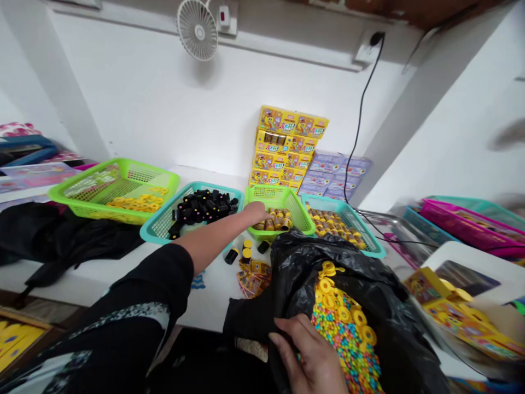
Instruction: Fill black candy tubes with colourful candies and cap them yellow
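My left hand (256,211) reaches over the near-left rim of a small green basket (298,210) that holds several small labelled tubes (279,220). Its fingers are hidden, so I cannot tell whether it grips one. At the lower middle, my right hand (309,353) pinches the edge of a black plastic bag (293,257) between thumb and fingers. Inside the bag lie bright multicoloured beads or candies (348,334) and yellow ring-shaped pieces (345,313). Black tubes with yellow caps (232,255) and a pile of printed labels (255,278) lie on the white table between my arms.
A teal basket (158,225) carries black tubes, and a large green basket (68,192) has yellow pieces. Right of centre, another teal basket (375,251) holds labelled tubes. Yellow printed boxes (283,148) are stacked by the wall. A black cable (361,109) hangs down to the table.
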Tool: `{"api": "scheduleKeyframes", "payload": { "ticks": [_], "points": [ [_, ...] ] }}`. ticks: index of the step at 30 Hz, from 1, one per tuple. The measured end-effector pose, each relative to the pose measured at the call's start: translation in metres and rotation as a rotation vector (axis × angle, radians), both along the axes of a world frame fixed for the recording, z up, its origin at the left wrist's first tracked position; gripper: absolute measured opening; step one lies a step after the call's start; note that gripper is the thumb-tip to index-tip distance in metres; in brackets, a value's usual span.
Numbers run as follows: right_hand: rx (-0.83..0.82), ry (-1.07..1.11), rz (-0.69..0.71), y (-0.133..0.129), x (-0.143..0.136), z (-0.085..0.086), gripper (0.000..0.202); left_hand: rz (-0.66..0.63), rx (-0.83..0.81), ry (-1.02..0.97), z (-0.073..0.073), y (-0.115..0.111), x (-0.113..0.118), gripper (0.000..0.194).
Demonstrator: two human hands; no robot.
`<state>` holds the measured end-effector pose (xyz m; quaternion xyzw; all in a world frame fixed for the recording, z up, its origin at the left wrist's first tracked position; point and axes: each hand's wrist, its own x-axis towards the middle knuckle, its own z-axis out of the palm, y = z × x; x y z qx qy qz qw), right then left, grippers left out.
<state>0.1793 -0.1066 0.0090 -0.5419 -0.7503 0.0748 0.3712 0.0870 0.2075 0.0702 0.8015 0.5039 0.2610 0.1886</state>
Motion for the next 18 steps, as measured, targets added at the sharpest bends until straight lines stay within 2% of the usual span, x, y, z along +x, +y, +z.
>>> {"api": "scheduleKeyframes", "payload": {
  "ticks": [3, 5, 7, 10, 13, 16, 18],
  "points": [
    [-0.007, 0.011, 0.016, 0.000, 0.001, 0.001, 0.015, -0.014, -0.011, 0.078, 0.001, -0.014, -0.005, 0.034],
    [-0.009, 0.018, 0.023, 0.001, 0.000, 0.003, 0.015, -0.031, 0.004, 0.091, -0.002, -0.038, -0.019, 0.031],
    [-0.013, 0.030, 0.023, 0.002, -0.002, 0.006, 0.014, -0.047, 0.015, 0.084, -0.011, -0.071, -0.041, 0.025],
    [-0.022, 0.046, 0.018, 0.003, -0.006, 0.009, 0.014, -0.056, -0.024, 0.063, -0.038, -0.123, -0.076, 0.035],
    [-0.038, 0.039, 0.024, 0.003, -0.009, 0.010, 0.014, -0.023, -0.144, 0.001, -0.071, -0.156, -0.095, 0.031],
    [-0.042, 0.004, 0.023, 0.003, -0.011, 0.010, 0.014, 0.026, -0.208, -0.045, -0.097, -0.161, -0.094, 0.024],
    [-0.042, -0.030, 0.018, 0.003, -0.011, 0.011, 0.014, 0.039, -0.225, -0.060, -0.107, -0.155, -0.089, 0.021]
  ]
}}
